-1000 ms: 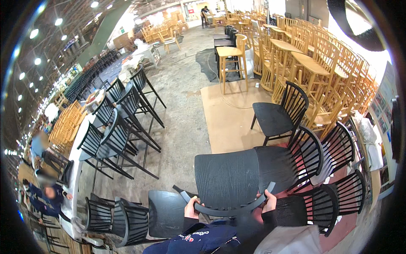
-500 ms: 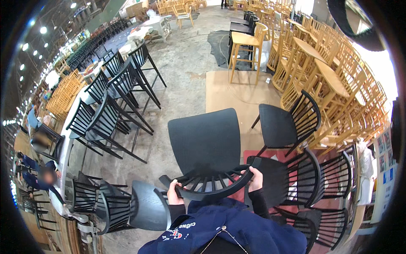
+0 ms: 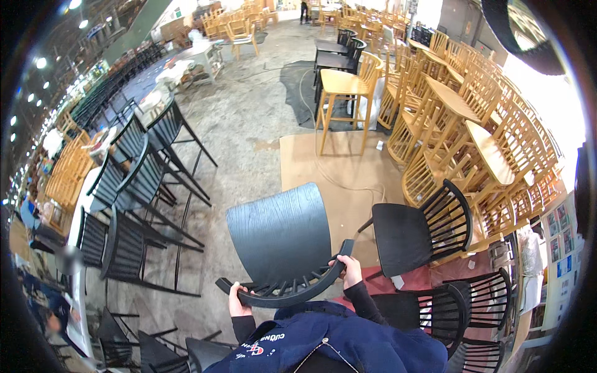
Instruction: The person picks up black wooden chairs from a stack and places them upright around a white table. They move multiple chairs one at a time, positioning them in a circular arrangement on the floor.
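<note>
I hold a black wooden chair (image 3: 280,239) in front of me by its curved spindle back, with the seat pointing away. My left hand (image 3: 237,301) grips the left end of the back rail. My right hand (image 3: 350,270) grips the right end of the same rail. The chair hangs above the concrete floor, tilted to the left. My dark blue jacket fills the lower edge.
Another black chair (image 3: 418,233) stands just to the right, with more black chairs (image 3: 460,314) behind it. A row of tall black stools (image 3: 134,199) lines the left. Light wooden stools and chairs (image 3: 460,130) are stacked at the right. A wooden bar stool (image 3: 345,102) stands on a cardboard sheet (image 3: 336,174) ahead.
The view has swung to the right and forward. The chair in my hands has risen and tipped left, and the single black chair now lies closer on the right.
</note>
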`<action>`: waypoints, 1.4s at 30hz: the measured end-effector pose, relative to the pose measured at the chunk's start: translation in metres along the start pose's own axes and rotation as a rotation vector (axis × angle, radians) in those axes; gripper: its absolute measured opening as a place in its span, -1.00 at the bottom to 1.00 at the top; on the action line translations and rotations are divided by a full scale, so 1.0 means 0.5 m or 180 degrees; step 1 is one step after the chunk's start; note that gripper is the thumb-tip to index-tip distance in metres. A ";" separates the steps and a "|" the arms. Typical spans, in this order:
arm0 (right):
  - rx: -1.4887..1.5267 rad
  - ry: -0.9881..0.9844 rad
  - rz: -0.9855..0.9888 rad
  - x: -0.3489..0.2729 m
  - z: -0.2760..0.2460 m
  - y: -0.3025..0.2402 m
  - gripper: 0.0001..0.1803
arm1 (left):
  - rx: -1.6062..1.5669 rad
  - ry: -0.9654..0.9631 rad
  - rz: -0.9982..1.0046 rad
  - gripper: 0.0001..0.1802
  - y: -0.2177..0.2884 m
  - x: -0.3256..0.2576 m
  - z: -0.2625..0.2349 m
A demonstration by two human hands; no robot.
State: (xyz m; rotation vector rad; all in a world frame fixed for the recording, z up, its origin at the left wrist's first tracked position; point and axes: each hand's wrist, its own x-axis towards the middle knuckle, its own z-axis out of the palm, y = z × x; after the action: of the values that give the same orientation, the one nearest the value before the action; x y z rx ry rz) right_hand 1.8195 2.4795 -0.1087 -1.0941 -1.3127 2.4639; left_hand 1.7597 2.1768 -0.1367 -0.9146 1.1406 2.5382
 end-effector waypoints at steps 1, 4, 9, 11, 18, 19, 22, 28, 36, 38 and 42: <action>0.0016 0.0040 -0.0002 0.027 0.011 -0.023 -0.81 | 0.0006 -0.0024 -0.0022 -0.85 0.004 0.023 0.028; 0.0147 0.0234 0.0107 0.099 0.035 -0.078 -0.78 | 0.0162 0.0016 -0.0228 -0.85 0.014 0.084 0.111; 0.0122 0.0271 0.0160 0.227 0.011 -0.146 -0.78 | 0.0158 -0.0014 -0.0148 -0.83 -0.022 0.165 0.243; 0.0290 0.0324 0.0252 0.270 -0.019 -0.164 -0.79 | 0.0368 -0.0138 -0.0154 -0.82 -0.051 0.180 0.297; 0.0535 0.0411 -0.0170 0.447 -0.133 -0.309 -0.82 | 0.0711 -0.0569 0.0153 -0.83 -0.132 0.248 0.598; 0.0625 0.0552 -0.0201 0.469 -0.143 -0.326 -0.84 | 0.0798 -0.0640 0.0143 -0.81 -0.138 0.262 0.642; 0.1074 0.0700 -0.0322 0.540 -0.166 -0.366 -0.87 | 0.1109 -0.0625 -0.0034 -0.82 -0.153 0.321 0.774; 0.1881 0.1367 -0.0502 0.704 -0.213 -0.414 -0.91 | 0.1832 -0.2106 -0.0275 -0.77 -0.237 0.541 1.031; 0.2309 0.2607 -0.1495 1.028 -0.148 -0.419 -0.83 | 0.2683 -0.3429 -0.1328 -0.81 -0.409 0.945 1.438; 0.1819 0.3773 -0.1052 1.133 -0.132 -0.430 -0.76 | 0.3308 -0.3359 -0.1583 -0.84 -0.473 1.020 1.557; 0.2928 0.2654 -0.0673 1.215 -0.112 -0.421 -0.74 | 0.4407 -0.3981 -0.1264 -0.94 -0.533 1.112 1.711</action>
State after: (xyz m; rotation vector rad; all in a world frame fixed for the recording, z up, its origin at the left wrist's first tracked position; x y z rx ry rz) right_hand 1.3739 2.9089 -0.2915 -1.3254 -0.0210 1.7218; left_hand 1.0487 2.9525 -0.2059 0.6454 1.4491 0.9681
